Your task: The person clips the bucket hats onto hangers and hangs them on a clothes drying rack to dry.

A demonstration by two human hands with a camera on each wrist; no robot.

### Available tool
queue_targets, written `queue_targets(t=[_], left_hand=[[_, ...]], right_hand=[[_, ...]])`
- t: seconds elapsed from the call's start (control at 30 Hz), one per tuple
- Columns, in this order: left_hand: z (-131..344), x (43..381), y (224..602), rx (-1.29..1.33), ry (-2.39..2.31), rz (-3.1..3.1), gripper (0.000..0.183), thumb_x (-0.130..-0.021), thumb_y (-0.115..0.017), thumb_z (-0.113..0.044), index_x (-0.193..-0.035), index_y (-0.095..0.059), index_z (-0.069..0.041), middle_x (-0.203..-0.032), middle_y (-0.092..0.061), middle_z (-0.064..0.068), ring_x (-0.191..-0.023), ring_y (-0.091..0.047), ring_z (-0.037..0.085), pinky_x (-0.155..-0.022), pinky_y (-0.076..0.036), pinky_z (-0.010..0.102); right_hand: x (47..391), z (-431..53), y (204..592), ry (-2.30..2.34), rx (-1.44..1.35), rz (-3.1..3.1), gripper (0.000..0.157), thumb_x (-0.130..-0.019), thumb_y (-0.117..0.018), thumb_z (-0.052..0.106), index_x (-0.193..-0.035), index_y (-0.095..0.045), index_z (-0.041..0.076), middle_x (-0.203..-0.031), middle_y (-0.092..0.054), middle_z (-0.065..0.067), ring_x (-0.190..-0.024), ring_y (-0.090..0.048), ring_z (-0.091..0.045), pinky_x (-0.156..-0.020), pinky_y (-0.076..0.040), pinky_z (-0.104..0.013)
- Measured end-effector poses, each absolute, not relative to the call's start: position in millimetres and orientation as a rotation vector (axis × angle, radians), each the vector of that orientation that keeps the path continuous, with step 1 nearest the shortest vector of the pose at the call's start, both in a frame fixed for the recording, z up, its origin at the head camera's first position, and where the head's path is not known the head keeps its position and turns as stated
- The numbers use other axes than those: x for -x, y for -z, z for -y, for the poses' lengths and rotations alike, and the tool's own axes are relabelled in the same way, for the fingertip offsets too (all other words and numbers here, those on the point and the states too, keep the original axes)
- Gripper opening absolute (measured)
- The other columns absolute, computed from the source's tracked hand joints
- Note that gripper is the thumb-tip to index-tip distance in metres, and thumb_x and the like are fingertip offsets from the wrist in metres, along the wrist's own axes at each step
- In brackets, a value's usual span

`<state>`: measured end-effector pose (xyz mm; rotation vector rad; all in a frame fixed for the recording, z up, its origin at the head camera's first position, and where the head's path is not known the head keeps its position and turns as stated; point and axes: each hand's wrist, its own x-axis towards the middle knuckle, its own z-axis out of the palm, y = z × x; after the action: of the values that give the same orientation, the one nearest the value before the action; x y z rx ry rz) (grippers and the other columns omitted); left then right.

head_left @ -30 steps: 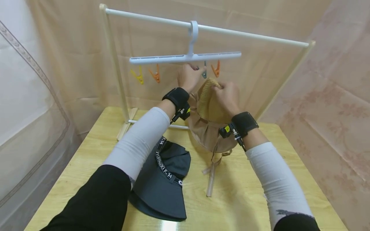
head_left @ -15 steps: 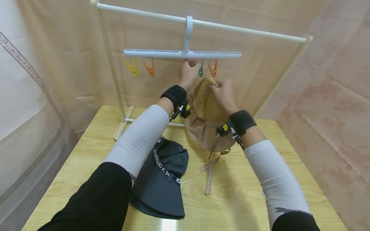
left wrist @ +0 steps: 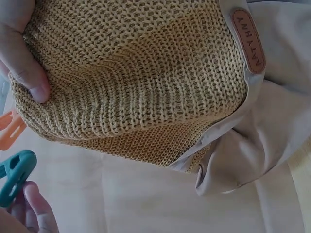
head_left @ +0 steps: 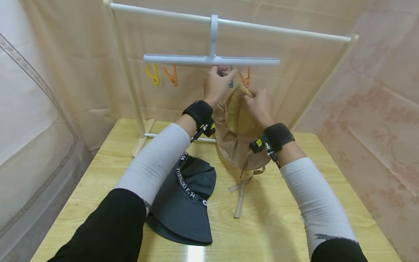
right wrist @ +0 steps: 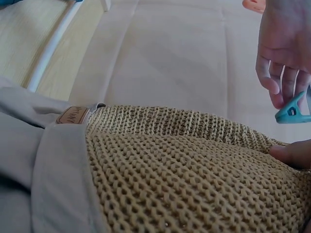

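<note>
A tan knitted bucket-style hat [head_left: 240, 116] with a beige cloth brim and brown label hangs over the table. My right hand [head_left: 260, 105] pinches the edge of its knitted crown. Just left of it, my left hand [head_left: 217, 85] is raised under the blue hanger [head_left: 183, 60], with fingers loosely bent beside a teal clip [left wrist: 18, 177]. In the left wrist view a fingertip appears to touch that clip; no firm grip shows. An orange clip [head_left: 245, 77] hangs just right of it. On the table lies a dark hat [head_left: 183, 203] with a lettered band.
A white rod [head_left: 278, 28] on a frame carries the hanger. A yellow clip [head_left: 153, 75] and another orange clip [head_left: 171, 75] hang at its left side. The hat's ties [head_left: 240, 198] trail onto the wooden table [head_left: 281, 225]. Cloth backdrops surround it.
My left hand stays by the teal clip, with its thumb now extended across it. My right hand keeps its pinch on the tan hat. The head view shifts slightly.
</note>
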<state>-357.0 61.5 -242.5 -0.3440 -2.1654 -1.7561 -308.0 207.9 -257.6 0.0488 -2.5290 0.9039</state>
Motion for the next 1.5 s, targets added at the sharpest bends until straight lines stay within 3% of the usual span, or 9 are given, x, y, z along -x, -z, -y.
queue_targets(t=[0.17, 0.4, 0.57, 0.7, 0.9, 1.07, 1.23, 1.37, 1.5], left_hand=[[-60.4, 354.3, 239.2, 0.272, 1.715, 2.22, 0.04, -0.089, -0.067, -0.045, -0.108, -0.064, -0.011, -0.097, -0.064, 0.001, -0.084, -0.057, 0.013, -0.071, -0.043, 0.023], [-60.2, 352.9, 234.3, 0.163, 1.82, 2.193, 0.039, -0.088, -0.068, -0.047, -0.068, -0.058, -0.015, -0.063, -0.054, -0.006, -0.062, -0.047, 0.01, -0.06, -0.035, 0.022], [-54.2, 354.8, 232.5, 0.19, 1.698, 2.213, 0.052, -0.087, -0.067, -0.05, -0.055, -0.046, -0.016, -0.05, -0.041, -0.008, -0.052, -0.04, 0.01, -0.056, -0.03, 0.022], [-48.9, 355.3, 228.3, 0.19, 1.471, 2.296, 0.058, -0.088, -0.064, -0.056, -0.052, -0.041, -0.016, -0.046, -0.035, -0.009, -0.047, -0.035, 0.009, -0.052, -0.027, 0.021], [-46.1, 353.2, 222.6, 0.252, 1.198, 2.449, 0.062, -0.092, -0.053, -0.06, -0.05, -0.043, -0.016, -0.043, -0.033, -0.008, -0.042, -0.029, 0.007, -0.046, -0.022, 0.021], [-45.4, 353.4, 221.7, 0.272, 1.16, 2.494, 0.06, -0.095, -0.051, -0.055, -0.051, -0.043, -0.016, -0.045, -0.031, -0.008, -0.042, -0.026, 0.006, -0.045, -0.022, 0.02], [-47.0, 353.1, 222.8, 0.325, 1.185, 2.457, 0.057, -0.098, -0.053, -0.045, -0.05, -0.042, -0.015, -0.045, -0.034, -0.007, -0.041, -0.028, 0.006, -0.043, -0.022, 0.019], [-51.0, 350.6, 221.8, 0.366, 1.193, 2.438, 0.056, -0.099, -0.052, -0.04, -0.05, -0.04, -0.015, -0.045, -0.034, -0.007, -0.041, -0.029, 0.006, -0.043, -0.023, 0.019], [-56.3, 346.3, 218.2, 0.407, 1.133, 2.437, 0.056, -0.1, -0.049, -0.036, -0.049, -0.038, -0.015, -0.045, -0.033, -0.007, -0.041, -0.029, 0.006, -0.043, -0.023, 0.019]], right_hand=[[304.8, -207.9, 256.0, -0.906, -0.066, 2.533, 0.024, -0.094, -0.064, 0.021, -0.104, -0.075, 0.002, -0.083, -0.068, -0.011, -0.06, -0.046, -0.012, -0.053, -0.035, -0.022], [303.0, -207.5, 255.8, -0.921, -0.053, 2.543, 0.025, -0.094, -0.064, 0.022, -0.109, -0.074, 0.004, -0.089, -0.071, -0.013, -0.06, -0.047, -0.011, -0.054, -0.037, -0.021], [303.3, -205.5, 256.9, -0.912, -0.062, 2.532, 0.024, -0.094, -0.064, 0.02, -0.105, -0.074, 0.002, -0.095, -0.073, -0.016, -0.067, -0.054, -0.015, -0.059, -0.039, -0.021], [303.4, -203.5, 259.4, -0.912, -0.07, 2.54, 0.026, -0.094, -0.064, 0.023, -0.108, -0.074, 0.003, -0.101, -0.074, -0.015, -0.076, -0.06, -0.019, -0.064, -0.042, -0.021], [303.6, -201.4, 263.2, -0.903, -0.071, 2.527, 0.029, -0.095, -0.065, 0.028, -0.109, -0.073, 0.004, -0.098, -0.074, -0.014, -0.069, -0.054, -0.015, -0.06, -0.039, -0.022], [304.9, -197.6, 265.3, -0.897, -0.08, 2.511, 0.028, -0.094, -0.065, 0.026, -0.109, -0.074, 0.004, -0.094, -0.073, -0.014, -0.066, -0.051, -0.016, -0.057, -0.037, -0.024], [304.3, -190.0, 268.3, -0.846, -0.093, 2.514, 0.026, -0.094, -0.063, 0.021, -0.112, -0.073, 0.005, -0.102, -0.074, -0.014, -0.078, -0.061, -0.022, -0.069, -0.046, -0.03], [304.8, -182.2, 270.3, -0.738, -0.137, 2.47, 0.022, -0.093, -0.063, 0.019, -0.104, -0.076, 0.004, -0.089, -0.075, -0.015, -0.073, -0.062, -0.025, -0.068, -0.046, -0.035], [307.2, -176.4, 272.9, -0.651, -0.184, 2.4, 0.025, -0.095, -0.06, 0.02, -0.087, -0.074, -0.001, -0.068, -0.065, -0.016, -0.06, -0.053, -0.025, -0.058, -0.037, -0.03]])
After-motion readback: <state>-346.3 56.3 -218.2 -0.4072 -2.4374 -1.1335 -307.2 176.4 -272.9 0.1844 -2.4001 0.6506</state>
